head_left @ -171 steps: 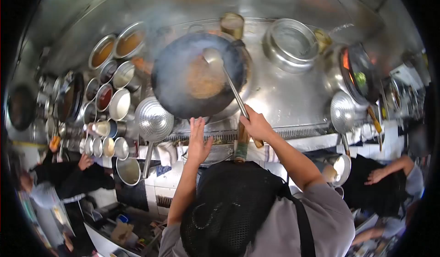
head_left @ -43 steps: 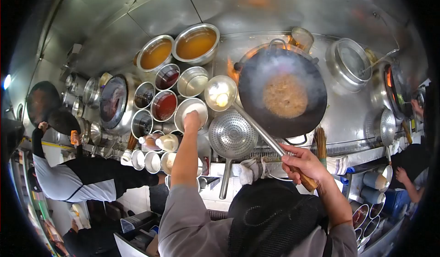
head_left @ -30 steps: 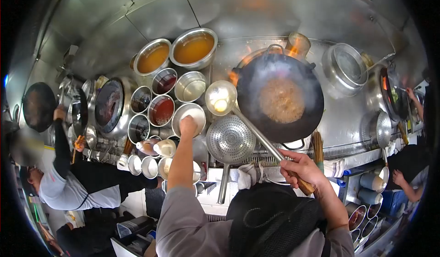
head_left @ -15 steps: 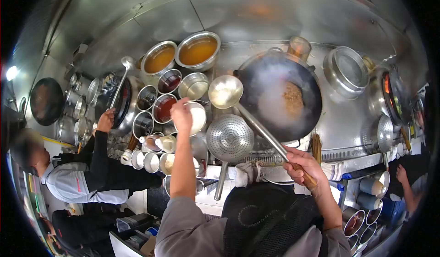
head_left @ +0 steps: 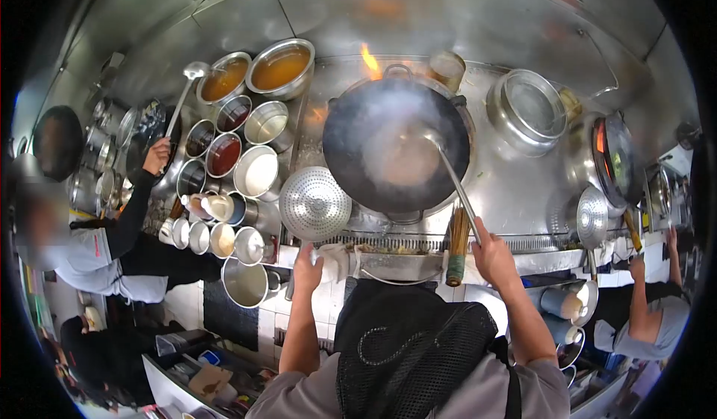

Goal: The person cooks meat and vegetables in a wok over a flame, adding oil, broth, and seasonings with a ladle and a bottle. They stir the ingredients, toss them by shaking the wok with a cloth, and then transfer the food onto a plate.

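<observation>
A steel worktop point(head_left: 502, 191) is spanning the kitchen: two bowls of amber liquid point(head_left: 281, 68) are standing leftward; the left hand point(head_left: 306, 269) is hovering near one strainer point(head_left: 315, 204), its grip impossible to tell; one wok point(head_left: 347, 169) is smoking midway, the right hand point(head_left: 494, 258) clamping one ladle point(head_left: 456, 178) inside it; one pot point(head_left: 529, 111) is sitting rightward.

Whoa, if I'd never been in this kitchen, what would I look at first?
Probably the bright flame leaping up behind the big black wok in the middle. Next, the pale smoke over the wok, where the right hand holds a long ladle. Then maybe the orange liquid in two metal bowls at the back left.
</observation>
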A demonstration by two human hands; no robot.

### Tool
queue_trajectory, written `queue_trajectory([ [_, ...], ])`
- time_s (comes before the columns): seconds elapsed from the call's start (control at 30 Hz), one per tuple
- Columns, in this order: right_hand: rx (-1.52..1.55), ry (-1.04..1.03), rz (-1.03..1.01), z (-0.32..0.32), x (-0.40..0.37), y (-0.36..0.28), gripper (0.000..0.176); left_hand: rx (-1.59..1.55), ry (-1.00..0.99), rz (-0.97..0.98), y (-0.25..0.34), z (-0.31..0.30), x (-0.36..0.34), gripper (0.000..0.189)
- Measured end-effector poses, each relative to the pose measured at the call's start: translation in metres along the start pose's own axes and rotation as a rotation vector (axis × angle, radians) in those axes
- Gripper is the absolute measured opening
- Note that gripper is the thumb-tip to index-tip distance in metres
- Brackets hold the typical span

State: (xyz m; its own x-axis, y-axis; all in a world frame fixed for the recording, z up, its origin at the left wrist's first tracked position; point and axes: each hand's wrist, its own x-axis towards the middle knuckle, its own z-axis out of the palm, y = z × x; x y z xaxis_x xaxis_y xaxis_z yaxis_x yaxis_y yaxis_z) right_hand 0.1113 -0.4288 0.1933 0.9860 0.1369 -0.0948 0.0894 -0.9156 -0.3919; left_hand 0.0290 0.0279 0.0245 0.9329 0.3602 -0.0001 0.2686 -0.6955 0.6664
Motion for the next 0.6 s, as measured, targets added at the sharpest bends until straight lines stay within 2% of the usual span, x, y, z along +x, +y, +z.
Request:
queue_trajectory([
  [0.07, 0.214, -0.053, -0.163, -0.018, -0.010, 0.002, 0.057, -0.038, -0.030, -0.062, -0.007, 0.018, -0.008, 0.055],
  [0.1, 0.511, -0.354, 0.112, -0.064, -0.005, -0.030, 0.059, -0.081, -0.073, -0.112, -0.009, 0.025, -0.011, 0.059],
  [0.13, 0.508, -0.359, 0.105, -0.064, 0.015, -0.018, 0.059, -0.082, -0.067, -0.118, -0.010, 0.032, -0.011, 0.059],
  [0.2, 1.060, -0.597, 0.280, -0.037, 0.055, 0.018, 0.059, -0.066, -0.070, -0.114, -0.012, 0.039, -0.006, 0.067],
  [0.23, 1.149, -0.600, 0.276, -0.025, 0.073, 0.024, 0.059, 0.053, -0.195, -0.183, -0.008, 0.038, 0.001, 0.063],
  [0.27, 1.236, -0.602, 0.271, -0.009, 0.086, 0.026, 0.059, 0.020, -0.165, -0.137, -0.007, 0.040, 0.002, 0.061],
  [0.33, 0.858, -0.409, 0.101, 0.034, 0.096, 0.029, 0.062, 0.064, -0.186, -0.138, 0.013, 0.034, -0.002, 0.055],
  [0.37, 0.462, -0.129, -0.165, 0.042, 0.091, 0.025, 0.060, 0.063, -0.187, -0.146, 0.008, 0.040, -0.007, 0.055],
  [0.4, 0.462, -0.135, -0.165, 0.044, 0.082, 0.027, 0.060, -0.262, -0.174, -0.192, 0.003, 0.046, -0.007, 0.050],
  [0.43, 0.239, -0.110, -0.114, 0.034, 0.068, 0.022, 0.058, -0.589, -0.155, -0.235, -0.002, 0.050, -0.007, 0.045],
  [0.47, 0.012, -0.084, -0.069, 0.025, 0.054, 0.018, 0.055, -0.593, -0.149, -0.241, 0.009, 0.046, -0.011, 0.045],
  [0.53, 0.049, -0.048, -0.160, 0.004, 0.031, 0.014, 0.052, -1.280, -0.049, -0.511, 0.070, 0.022, -0.030, 0.040],
  [0.57, 0.272, -0.185, -0.086, -0.015, 0.025, 0.006, 0.054, -1.526, -0.129, -0.446, 0.082, 0.019, -0.035, 0.039],
  [0.6, 0.496, -0.319, -0.004, -0.034, 0.018, -0.004, 0.056, -1.822, -0.182, -0.432, 0.068, 0.032, -0.038, 0.043],
])
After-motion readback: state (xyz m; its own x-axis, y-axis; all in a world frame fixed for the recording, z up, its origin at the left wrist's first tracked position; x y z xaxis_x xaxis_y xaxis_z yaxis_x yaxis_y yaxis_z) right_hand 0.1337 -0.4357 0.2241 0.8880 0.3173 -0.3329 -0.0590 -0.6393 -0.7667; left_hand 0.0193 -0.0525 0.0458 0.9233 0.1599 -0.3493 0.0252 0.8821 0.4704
